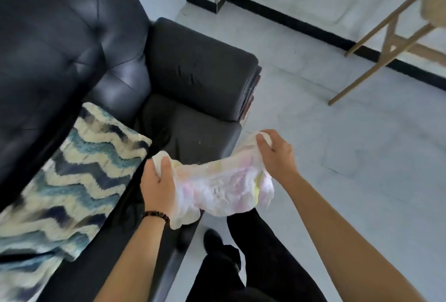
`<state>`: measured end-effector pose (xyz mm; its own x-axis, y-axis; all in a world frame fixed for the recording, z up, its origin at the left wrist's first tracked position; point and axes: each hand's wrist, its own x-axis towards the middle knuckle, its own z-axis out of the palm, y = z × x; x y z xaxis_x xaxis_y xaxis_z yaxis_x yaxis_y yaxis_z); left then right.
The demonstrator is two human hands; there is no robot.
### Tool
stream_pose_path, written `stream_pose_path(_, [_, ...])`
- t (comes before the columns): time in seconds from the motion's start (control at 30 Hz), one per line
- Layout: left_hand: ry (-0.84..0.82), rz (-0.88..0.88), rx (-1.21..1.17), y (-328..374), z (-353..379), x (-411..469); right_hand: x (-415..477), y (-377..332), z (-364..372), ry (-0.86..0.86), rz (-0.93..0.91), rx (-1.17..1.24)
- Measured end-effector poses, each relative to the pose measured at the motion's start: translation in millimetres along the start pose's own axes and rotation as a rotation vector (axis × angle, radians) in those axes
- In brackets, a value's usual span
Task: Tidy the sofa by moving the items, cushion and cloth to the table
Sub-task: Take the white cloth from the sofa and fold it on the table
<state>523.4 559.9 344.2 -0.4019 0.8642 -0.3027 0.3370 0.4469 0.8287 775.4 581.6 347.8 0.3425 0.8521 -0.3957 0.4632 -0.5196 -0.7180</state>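
A white cloth (pixel 224 187) with faint pink and yellow marks hangs stretched between my two hands, just in front of the sofa's front edge. My left hand (pixel 158 182) grips its left corner, fingers curled round the bunched fabric. My right hand (pixel 275 152) grips the right corner, a little higher. A cushion (pixel 65 181) with blue and cream zigzag stripes lies on the seat of the dark sofa (pixel 193 70), to the left of my left hand.
The sofa's padded armrest (pixel 202 65) rises beyond the cloth. Pale floor (pixel 350 144) spreads to the right. Light wooden legs of a table or stool (pixel 376 43) stand at the upper right. My dark trouser legs and a shoe (pixel 212 236) are below the cloth.
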Motion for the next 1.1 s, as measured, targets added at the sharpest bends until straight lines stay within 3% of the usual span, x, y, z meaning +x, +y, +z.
stream_pose_path(0.17, [-0.173,0.250,0.018,102.1,-3.8,-54.8,-69.0,-32.9,-110.4,0.169,-0.062,0.356])
stream_pose_path(0.33, [-0.452,0.631,0.348,195.6,44.4,-109.2,-116.8,-52.6,-199.6,0.205,-0.247,0.629])
stream_pose_path(0.4, [-0.558,0.728,0.450,227.8,76.6,-131.9,-126.1,-46.9,-232.2,0.227,-0.297,0.697])
stream_pose_path(0.5, [-0.641,1.014,0.609,262.9,135.0,-164.3,-127.2,-19.6,-279.8,0.232,-0.333,0.785])
stream_pose_path(0.63, [-0.649,0.955,0.288,299.7,223.8,-197.9,-107.1,40.1,-351.8,0.317,-0.296,0.824])
stream_pose_path(0.77, [-0.604,0.950,0.149,361.1,316.2,-228.9,-70.7,107.5,-440.8,0.444,-0.217,0.792])
stream_pose_path(1.0, [-0.672,0.980,0.012,445.0,434.4,-305.0,-32.5,155.3,-561.0,0.469,-0.223,0.610])
stream_pose_path(1.1, [-0.708,0.999,-0.044,465.0,477.2,-315.9,-2.5,169.4,-594.6,0.499,-0.171,0.327])
